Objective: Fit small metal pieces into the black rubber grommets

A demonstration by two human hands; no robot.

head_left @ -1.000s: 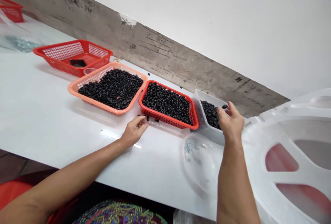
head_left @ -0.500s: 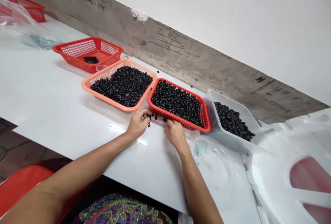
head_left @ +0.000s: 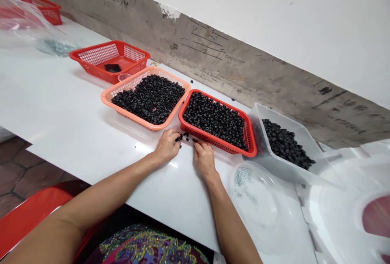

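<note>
My left hand (head_left: 167, 146) rests on the white table just in front of the gap between two baskets. Its fingers curl round small black ring-like pieces (head_left: 179, 137), some of which show at the fingertips. My right hand (head_left: 204, 159) is close by, in front of the red basket (head_left: 217, 148), with fingers bent and pressed together at the table; what they pinch, if anything, is hidden. A few loose black pieces (head_left: 186, 135) lie between the hands. Black rings fill the red basket, and smaller black parts are heaped in the salmon basket (head_left: 134, 122) to its left.
A clear plastic bin (head_left: 274, 170) of larger black pieces stands at the right. Nearer me is a clear round dish (head_left: 258, 207) with small shiny bits. A red basket (head_left: 88, 69) holding a dark object stands farther left. The wall (head_left: 207, 44) runs behind the table.
The whole view has shifted slightly, so the baskets appear a little farther right. My right fingertips have drawn back slightly from the red basket's edge; my left hand stays by the loose pieces.
</note>
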